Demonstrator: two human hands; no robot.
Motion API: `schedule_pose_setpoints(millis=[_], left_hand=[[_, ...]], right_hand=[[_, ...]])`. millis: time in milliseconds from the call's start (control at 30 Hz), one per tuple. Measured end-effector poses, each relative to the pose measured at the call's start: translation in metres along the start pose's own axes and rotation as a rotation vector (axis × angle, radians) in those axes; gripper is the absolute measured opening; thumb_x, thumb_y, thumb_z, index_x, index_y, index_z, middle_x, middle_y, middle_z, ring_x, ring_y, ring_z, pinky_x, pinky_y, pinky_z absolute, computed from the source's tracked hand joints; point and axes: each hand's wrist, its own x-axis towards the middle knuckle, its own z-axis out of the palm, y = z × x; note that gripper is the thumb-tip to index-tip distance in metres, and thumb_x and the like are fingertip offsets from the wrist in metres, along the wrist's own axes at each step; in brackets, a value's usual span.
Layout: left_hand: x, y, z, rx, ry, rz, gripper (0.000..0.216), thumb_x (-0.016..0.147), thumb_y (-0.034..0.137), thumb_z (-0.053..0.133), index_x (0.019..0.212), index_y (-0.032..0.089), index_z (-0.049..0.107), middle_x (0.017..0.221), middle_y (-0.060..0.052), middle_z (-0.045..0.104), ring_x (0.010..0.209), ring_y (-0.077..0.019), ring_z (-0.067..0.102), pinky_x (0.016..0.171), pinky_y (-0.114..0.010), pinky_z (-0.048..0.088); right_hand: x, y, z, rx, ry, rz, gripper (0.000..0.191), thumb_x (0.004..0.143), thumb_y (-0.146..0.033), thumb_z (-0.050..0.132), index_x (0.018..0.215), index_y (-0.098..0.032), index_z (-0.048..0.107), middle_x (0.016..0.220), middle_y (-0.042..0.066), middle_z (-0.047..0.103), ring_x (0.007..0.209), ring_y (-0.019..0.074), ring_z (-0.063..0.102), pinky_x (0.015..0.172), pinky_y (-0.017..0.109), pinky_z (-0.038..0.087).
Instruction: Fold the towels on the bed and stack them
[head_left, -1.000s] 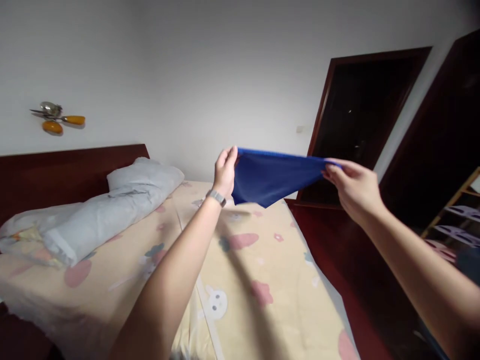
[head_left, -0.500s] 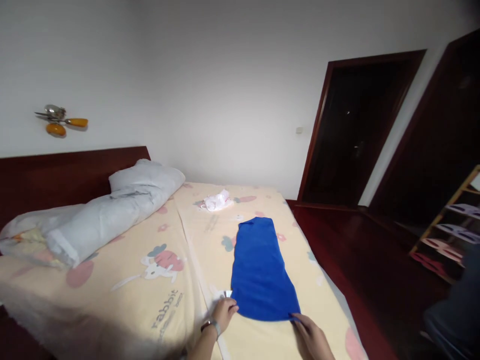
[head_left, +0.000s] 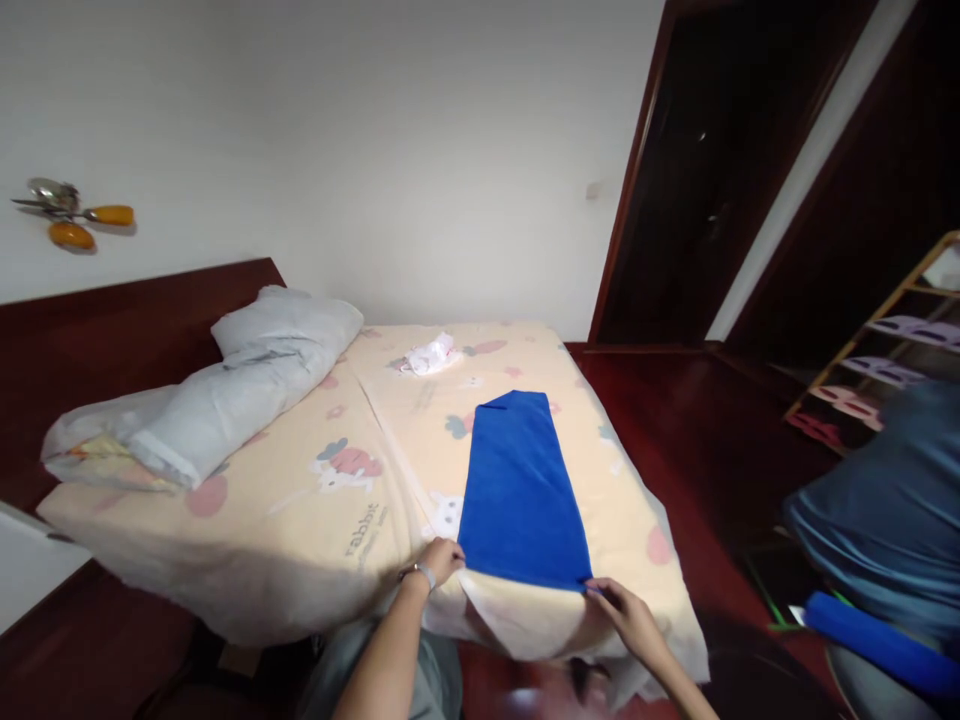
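Note:
A blue towel lies flat and lengthwise on the bed, its near edge at the foot of the mattress. My left hand, with a watch on the wrist, pinches the towel's near left corner. My right hand pinches the near right corner, fingers closed on the cloth. Both hands rest at the bed's edge.
A grey pillow and rolled bedding lie by the dark headboard. A small white crumpled item sits at the far side of the bed. A dark doorway, a wooden shelf rack and blue cloth piles stand to the right.
The towel went from being held up in the air to lying spread on the bed. My hands came down to its near corners, and my view pulled back and tilted lower.

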Motion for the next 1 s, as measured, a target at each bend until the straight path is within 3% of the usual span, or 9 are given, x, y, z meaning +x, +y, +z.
schedule_pose_setpoints(millis=[133,333,433,600,700,800,867,1000], left_hand=[[0.002,0.005,0.002,-0.159,0.104,-0.032,0.023,0.083,0.027,0.057,0.094,0.018,0.074,0.094,-0.005,0.077,0.088,-0.0164,0.069,0.078,-0.022,0.049],[0.022,0.005,0.009,-0.253,0.301,-0.029,0.022,0.089,0.032,0.051,0.092,0.018,0.068,0.094,-0.004,0.074,0.089,-0.0154,0.066,0.079,-0.022,0.046],[0.031,0.005,0.015,-0.251,0.291,-0.087,0.023,0.093,0.032,0.046,0.094,0.019,0.064,0.092,-0.003,0.072,0.084,-0.0141,0.064,0.073,-0.021,0.043],[0.038,0.011,0.016,-0.145,0.254,-0.169,0.019,0.095,0.028,0.046,0.094,0.020,0.063,0.088,-0.002,0.071,0.080,-0.0131,0.063,0.068,-0.020,0.038],[0.038,0.014,0.014,-0.139,0.243,-0.169,0.019,0.096,0.028,0.045,0.096,0.020,0.062,0.089,-0.002,0.071,0.082,-0.0135,0.064,0.067,-0.020,0.038],[0.033,0.014,0.011,-0.143,0.252,-0.116,0.021,0.098,0.030,0.043,0.102,0.020,0.062,0.090,-0.003,0.072,0.082,-0.0144,0.065,0.068,-0.021,0.039],[0.029,0.014,0.009,-0.137,0.261,-0.077,0.024,0.099,0.031,0.041,0.107,0.021,0.060,0.090,-0.004,0.072,0.081,-0.0154,0.065,0.069,-0.022,0.040],[0.025,0.014,0.008,-0.156,0.320,-0.064,0.029,0.100,0.034,0.035,0.112,0.022,0.058,0.090,-0.005,0.072,0.082,-0.0166,0.066,0.070,-0.023,0.042]], right_hand=[[0.008,-0.001,-0.004,-0.024,0.006,0.023,0.042,0.078,-0.054,0.056,0.096,-0.021,0.074,0.105,0.009,0.075,0.104,0.0294,0.068,0.097,0.041,0.051],[0.038,-0.002,-0.004,-0.061,0.119,0.038,0.043,0.081,-0.056,0.050,0.099,-0.023,0.071,0.107,0.008,0.075,0.103,0.0285,0.069,0.093,0.041,0.053],[0.045,-0.001,0.001,-0.036,0.172,0.074,0.046,0.081,-0.057,0.050,0.103,-0.021,0.069,0.108,0.010,0.074,0.101,0.0288,0.069,0.092,0.042,0.054],[0.036,0.007,0.008,-0.016,0.133,0.064,0.050,0.072,-0.052,0.064,0.110,-0.020,0.068,0.110,0.011,0.074,0.104,0.0293,0.068,0.096,0.043,0.054],[0.029,0.006,0.005,-0.063,0.165,0.021,0.038,0.078,-0.050,0.057,0.098,-0.021,0.073,0.106,0.011,0.074,0.103,0.0296,0.067,0.097,0.047,0.052],[0.027,-0.005,-0.003,-0.065,0.187,-0.107,0.036,0.086,-0.048,0.050,0.099,-0.023,0.073,0.118,0.011,0.069,0.115,0.0283,0.061,0.102,0.047,0.048],[0.030,-0.014,-0.008,-0.034,0.119,-0.139,0.036,0.089,-0.048,0.048,0.104,-0.024,0.070,0.123,0.010,0.066,0.119,0.0263,0.059,0.104,0.045,0.047],[0.044,-0.025,-0.011,0.004,-0.009,-0.075,0.038,0.091,-0.052,0.044,0.108,-0.023,0.062,0.115,0.009,0.069,0.109,0.0230,0.063,0.100,0.037,0.049]])
